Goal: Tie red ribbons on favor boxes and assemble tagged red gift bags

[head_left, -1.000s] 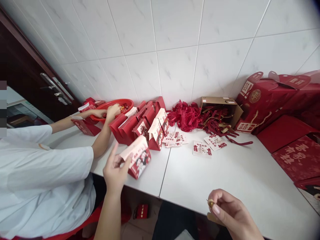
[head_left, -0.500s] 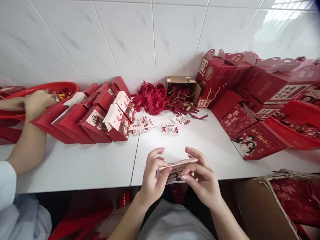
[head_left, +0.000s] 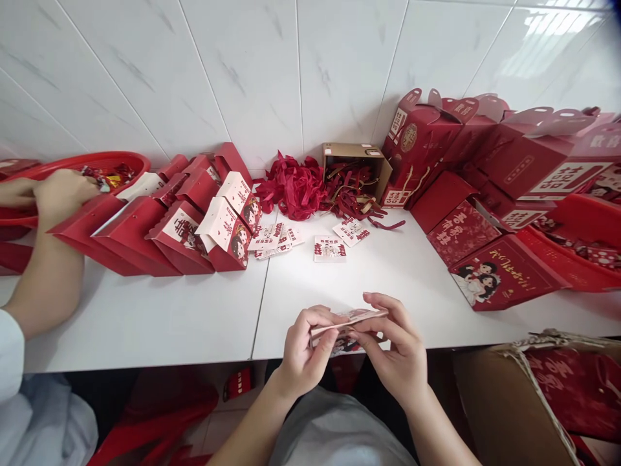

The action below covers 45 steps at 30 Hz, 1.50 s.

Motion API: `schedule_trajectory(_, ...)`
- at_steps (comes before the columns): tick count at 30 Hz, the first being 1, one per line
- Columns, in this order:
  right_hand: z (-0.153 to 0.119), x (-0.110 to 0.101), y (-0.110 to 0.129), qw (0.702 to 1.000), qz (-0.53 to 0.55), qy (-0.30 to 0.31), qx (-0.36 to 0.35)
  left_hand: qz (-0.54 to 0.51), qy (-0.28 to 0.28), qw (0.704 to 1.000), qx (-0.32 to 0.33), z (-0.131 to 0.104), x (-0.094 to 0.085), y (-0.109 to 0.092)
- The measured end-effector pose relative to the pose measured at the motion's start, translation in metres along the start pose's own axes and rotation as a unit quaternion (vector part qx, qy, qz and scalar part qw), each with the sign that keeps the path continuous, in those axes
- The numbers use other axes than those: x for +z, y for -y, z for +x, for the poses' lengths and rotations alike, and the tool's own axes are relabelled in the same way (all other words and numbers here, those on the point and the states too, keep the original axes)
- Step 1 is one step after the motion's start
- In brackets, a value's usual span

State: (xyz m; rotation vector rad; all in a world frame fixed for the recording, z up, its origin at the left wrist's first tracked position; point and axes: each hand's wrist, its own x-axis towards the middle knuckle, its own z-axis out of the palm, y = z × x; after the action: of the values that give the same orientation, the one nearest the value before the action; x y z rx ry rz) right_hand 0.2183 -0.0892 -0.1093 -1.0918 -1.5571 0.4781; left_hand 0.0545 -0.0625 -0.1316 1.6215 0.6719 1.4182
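Note:
Above the table's front edge, a small folded printed card (head_left: 345, 346) is held between both my hands, pale on top with a red and dark picture below. My left hand (head_left: 306, 349) pinches its left end, thumb in front and fingers behind. At its right end, my right hand (head_left: 400, 356) has thumb and index finger closed on the lower layer, with the other fingers raised behind. Fingers cover what else may be in that pinch. Several flat printed cards (head_left: 330, 249) lie on the table beyond my hands.
Left of me, red and white gift boxes (head_left: 182, 236) stand in rows; a co-worker's hand (head_left: 65, 194) reaches into a red basin (head_left: 109, 157). Red ribbon (head_left: 294, 188) and a small carton (head_left: 356, 152) sit by the wall. Boxes (head_left: 509, 272) and a large carton (head_left: 504, 395) are at right.
The card has tilted and its layers are pressed closer together. My right fingers have moved inward over it, and the small gold bead seen earlier is now hidden.

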Motion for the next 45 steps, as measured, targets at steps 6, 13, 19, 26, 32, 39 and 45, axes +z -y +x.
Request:
schedule_trajectory(6, -0.003, 0.001, -0.008, 0.995, 0.038, -0.083, 0.045, -0.001, 0.003, 1.0, 0.02, 0.003, 0.0, -0.007)
schedule_trajectory(13, 0.002, -0.012, -0.007, 0.995, 0.065, 0.03, 0.074, 0.009, 0.017, 0.992, 0.128, 0.004, 0.001, -0.005)
schedule_trajectory(19, -0.005, -0.041, -0.015, 0.984, 0.046, 0.11, 0.134, 0.022, 0.019, 0.989, 0.147, 0.005, 0.004, -0.011)
schedule_trajectory(26, -0.006, -0.104, 0.001, 0.942, -0.028, 0.281, 0.182, 0.02, 0.007, 0.989, 0.144, 0.003, 0.004, -0.009)
schedule_trajectory(32, -0.003, -0.1, 0.025, 0.991, 0.09, 0.085, 0.043, 0.024, 0.011, 0.988, 0.149, 0.003, 0.006, -0.009)
schedule_trajectory(39, 0.019, -0.041, 0.026, 0.981, 0.128, -0.147, -0.009, 0.066, 0.011, 0.99, 0.12, -0.001, 0.008, -0.014)
schedule_trajectory(45, 0.024, -0.045, 0.007, 0.975, 0.144, 0.115, 0.126, 0.063, 0.005, 0.991, 0.118, -0.001, 0.008, -0.015)
